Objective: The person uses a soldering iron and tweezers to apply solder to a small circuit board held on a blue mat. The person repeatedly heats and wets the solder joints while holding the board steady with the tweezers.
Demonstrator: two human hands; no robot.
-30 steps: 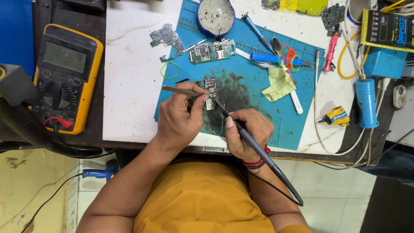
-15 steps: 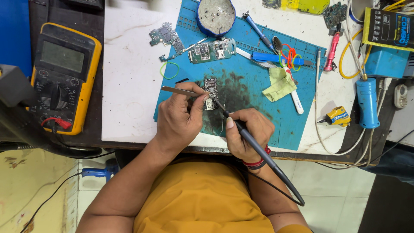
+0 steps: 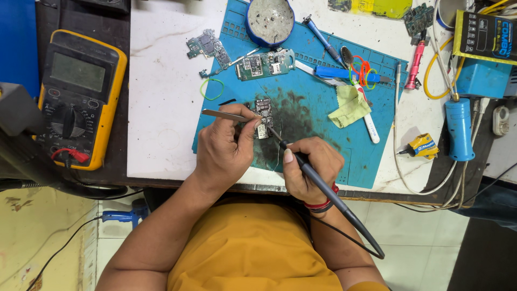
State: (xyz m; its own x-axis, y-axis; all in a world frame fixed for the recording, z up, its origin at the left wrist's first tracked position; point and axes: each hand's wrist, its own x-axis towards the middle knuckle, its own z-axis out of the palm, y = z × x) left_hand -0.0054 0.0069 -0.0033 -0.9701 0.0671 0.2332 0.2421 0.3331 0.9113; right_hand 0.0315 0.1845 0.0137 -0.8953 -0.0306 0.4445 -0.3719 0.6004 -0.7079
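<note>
With your left hand [image 3: 223,148] pinching the tweezers [image 3: 226,115] and your right hand [image 3: 309,167] gripping the soldering iron [image 3: 323,186], steady both — the small circuit board [image 3: 263,118] lies on the blue mat [image 3: 323,108], at its stained centre.

light: bright, even, from overhead | shadows: soft, short | focus: sharp | edges: mild wide-angle bend
</note>
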